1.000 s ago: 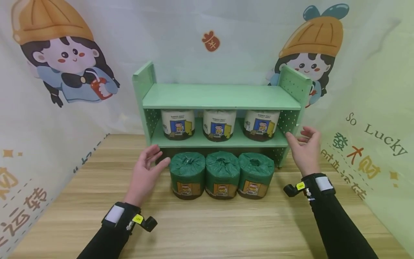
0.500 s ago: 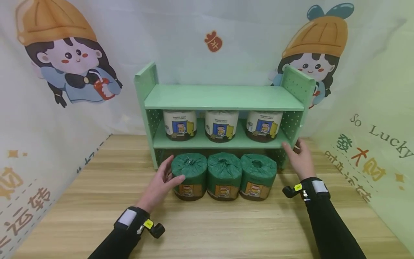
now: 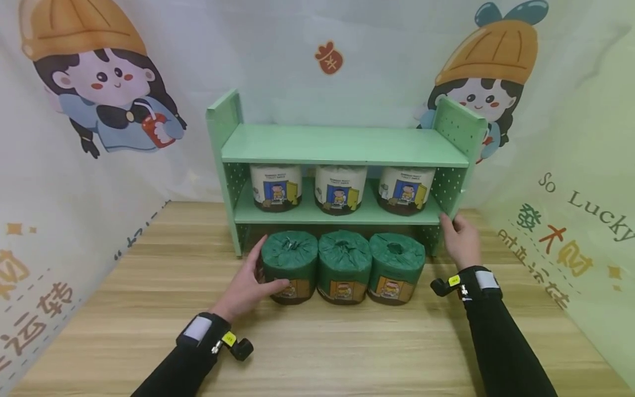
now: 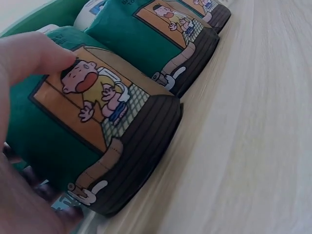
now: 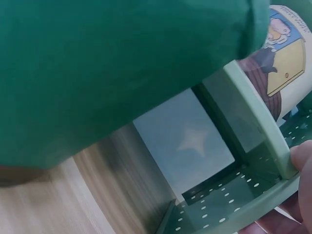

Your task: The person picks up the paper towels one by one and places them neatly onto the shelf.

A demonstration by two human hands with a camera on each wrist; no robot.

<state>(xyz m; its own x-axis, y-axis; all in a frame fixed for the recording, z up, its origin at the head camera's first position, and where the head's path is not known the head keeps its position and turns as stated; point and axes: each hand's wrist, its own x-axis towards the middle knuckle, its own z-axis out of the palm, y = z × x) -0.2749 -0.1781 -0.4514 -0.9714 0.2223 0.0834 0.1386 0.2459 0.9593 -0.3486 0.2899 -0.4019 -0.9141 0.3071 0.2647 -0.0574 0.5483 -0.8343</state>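
Two hands [image 3: 248, 284], green roll [image 3: 289, 259], shelf edge [image 3: 444, 212]

Printed on the backdrop [image 3: 570, 165] right of the green shelf [image 3: 342, 144]: "So Lucky", with Chinese characters "發大財" just beneath. More characters left of the shelf (cut off, unreadable). Small print on white rolls [image 3: 275, 187]: too tiny to read.

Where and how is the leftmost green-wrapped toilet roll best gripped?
Probably around its round side wall, from the free left: the leftmost green roll stands upright, touching its neighbour on the right. The left hand already curls there, thumb across the front label.
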